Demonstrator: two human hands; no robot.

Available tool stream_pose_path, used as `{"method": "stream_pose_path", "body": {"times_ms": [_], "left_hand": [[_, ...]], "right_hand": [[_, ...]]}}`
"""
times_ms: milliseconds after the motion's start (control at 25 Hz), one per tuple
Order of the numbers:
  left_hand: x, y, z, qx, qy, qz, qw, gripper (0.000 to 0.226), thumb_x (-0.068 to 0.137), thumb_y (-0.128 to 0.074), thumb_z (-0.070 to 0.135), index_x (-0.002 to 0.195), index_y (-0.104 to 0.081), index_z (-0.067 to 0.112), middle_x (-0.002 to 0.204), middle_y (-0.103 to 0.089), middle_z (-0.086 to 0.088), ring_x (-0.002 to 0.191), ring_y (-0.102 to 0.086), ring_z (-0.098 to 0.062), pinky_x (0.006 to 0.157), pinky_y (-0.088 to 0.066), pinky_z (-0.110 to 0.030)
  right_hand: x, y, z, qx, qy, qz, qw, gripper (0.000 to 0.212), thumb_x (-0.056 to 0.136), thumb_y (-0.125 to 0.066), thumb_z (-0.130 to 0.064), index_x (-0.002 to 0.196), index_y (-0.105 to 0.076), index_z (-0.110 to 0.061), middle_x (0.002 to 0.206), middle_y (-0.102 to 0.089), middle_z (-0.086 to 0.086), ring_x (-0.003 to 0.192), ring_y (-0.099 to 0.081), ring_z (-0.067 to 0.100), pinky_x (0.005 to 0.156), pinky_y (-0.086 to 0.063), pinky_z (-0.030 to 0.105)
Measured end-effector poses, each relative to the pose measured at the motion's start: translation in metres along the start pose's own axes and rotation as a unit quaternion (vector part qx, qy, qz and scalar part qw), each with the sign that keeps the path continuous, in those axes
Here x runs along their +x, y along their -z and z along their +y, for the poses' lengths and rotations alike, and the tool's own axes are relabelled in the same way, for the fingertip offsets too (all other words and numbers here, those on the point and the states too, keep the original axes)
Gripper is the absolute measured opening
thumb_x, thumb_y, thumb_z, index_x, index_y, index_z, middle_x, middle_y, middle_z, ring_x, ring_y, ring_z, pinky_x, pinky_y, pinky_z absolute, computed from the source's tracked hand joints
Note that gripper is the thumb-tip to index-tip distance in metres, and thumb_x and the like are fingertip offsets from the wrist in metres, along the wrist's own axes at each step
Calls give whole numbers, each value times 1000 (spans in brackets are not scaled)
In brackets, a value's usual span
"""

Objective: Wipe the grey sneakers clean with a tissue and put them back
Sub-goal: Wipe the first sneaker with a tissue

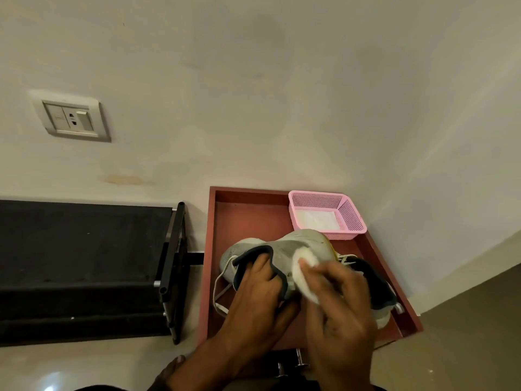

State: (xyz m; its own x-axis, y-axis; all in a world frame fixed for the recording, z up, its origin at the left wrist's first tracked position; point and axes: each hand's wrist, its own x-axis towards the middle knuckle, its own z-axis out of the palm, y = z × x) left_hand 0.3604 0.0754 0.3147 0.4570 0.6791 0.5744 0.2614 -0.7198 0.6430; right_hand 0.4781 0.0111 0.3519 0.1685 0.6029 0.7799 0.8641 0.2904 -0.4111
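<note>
A grey sneaker (284,249) with a dark collar is held above the red-brown tray (248,218). My left hand (253,294) grips it with the fingers tucked inside the collar. My right hand (341,300) holds a white tissue (303,275) against the sneaker's side, near the heel. The second grey sneaker (380,289) lies on the tray behind my right hand, mostly hidden, its white laces showing at the top.
A pink mesh basket (352,218) with white tissues inside stands at the tray's far right corner. A black shoe rack (84,263) stands on the left. The cream wall behind carries a switch plate (72,118). Pale floor lies below and to the right.
</note>
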Motion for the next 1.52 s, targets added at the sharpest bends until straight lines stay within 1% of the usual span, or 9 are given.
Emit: {"method": "stream_pose_path", "body": {"times_ms": [120, 280, 400, 600, 800, 920, 1040, 1360, 1520], "left_hand": [[0, 0, 4, -75, 34, 21, 996, 47, 91, -62, 20, 137, -54, 29, 143, -48, 15, 136, -46, -13, 108, -44, -43], [11, 12, 16, -169, 61, 82, 980, 48, 91, -59, 29, 129, -49, 56, 133, -49, 37, 127, -52, 1, 100, -51, -28], [9, 10, 16, -211, 78, 65, 972, 51, 94, -62, 15, 142, -49, 25, 142, -51, 11, 135, -49, -15, 110, -44, -41], [6, 20, 19, -319, 137, 61, 936, 45, 90, -62, 20, 133, -50, 14, 129, -59, -7, 121, -60, -12, 98, -50, -22], [11, 23, 19, -365, 158, 16, 917, 57, 87, -64, -7, 138, -46, 9, 130, -63, 2, 126, -58, -15, 100, -48, -22], [9, 22, 16, -348, 165, 54, 921, 48, 88, -65, 13, 134, -50, 12, 126, -65, 6, 123, -60, -12, 100, -50, -25], [9, 17, 20, -306, 164, 44, 937, 56, 91, -57, 28, 144, -43, 17, 142, -55, 8, 135, -49, -10, 112, -43, -37], [12, 21, 18, -318, 175, 86, 928, 47, 96, -55, 10, 137, -48, 32, 137, -57, 22, 132, -51, -3, 109, -43, -24], [10, 18, 17, -314, 179, 82, 929, 49, 97, -54, 12, 144, -45, 22, 142, -56, 15, 135, -49, -6, 111, -43, -29]], "right_hand": [[11, 0, 4, 5, -27, 20, 999, 32, 88, -64, -8, 120, -63, -12, 109, -55, 2, 102, -56, 17, 74, -56, 40], [-2, -6, -10, 29, 66, -21, 997, 30, 91, -65, -11, 121, -65, -7, 108, -57, 1, 102, -57, 15, 81, -53, 32], [19, -7, 5, 48, -7, 15, 999, 36, 86, -66, -1, 121, -64, -9, 109, -59, 6, 100, -60, 22, 74, -55, 40], [23, -21, -17, 55, 91, -11, 994, 29, 90, -65, -4, 119, -66, -4, 104, -63, 10, 96, -60, 22, 76, -53, 35], [27, -19, -5, 63, 31, -17, 997, 39, 83, -66, 6, 121, -66, -5, 106, -60, 9, 98, -60, 23, 80, -54, 33], [35, -19, -13, 41, 89, -40, 994, 33, 87, -63, 1, 120, -68, -4, 106, -60, 8, 96, -59, 22, 79, -52, 33], [70, -17, -5, -8, 40, -21, 999, 31, 92, -56, -8, 119, -69, -2, 106, -61, 11, 99, -57, 22, 81, -54, 31], [38, -22, -1, 47, -65, 52, 995, 33, 90, -60, -7, 122, -65, -7, 107, -59, 6, 106, -54, 6, 85, -54, 23], [67, -31, -11, 32, -18, 19, 999, 29, 89, -63, -3, 116, -70, -2, 105, -63, 11, 99, -60, 22, 80, -56, 31]]}}
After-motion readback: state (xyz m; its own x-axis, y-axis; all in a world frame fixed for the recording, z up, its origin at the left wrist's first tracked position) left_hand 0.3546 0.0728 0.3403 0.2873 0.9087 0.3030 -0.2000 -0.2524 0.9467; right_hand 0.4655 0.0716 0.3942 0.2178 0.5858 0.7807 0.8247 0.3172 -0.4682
